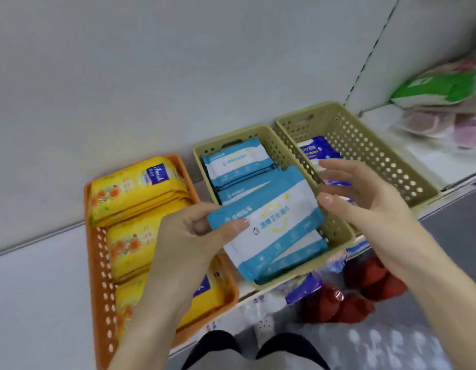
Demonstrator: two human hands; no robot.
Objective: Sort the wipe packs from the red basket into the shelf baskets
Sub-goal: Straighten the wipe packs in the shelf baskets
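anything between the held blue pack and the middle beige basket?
Nothing visible. The blue pack, in the grip of the left hand, hangs right over the middle beige basket, above matching packs already inside. The right hand is open beside the pack's right end, not beneath it.

Beneath the left hand's grip on the blue-and-white wipe pack, the middle beige perforated plastic basket is crammed full. Right of the grip, past the spread-fingered right hand, the right beige perforated basket has free room along its right wall. Left of the grip, yellow wipe packs fill the orange plastic basket.
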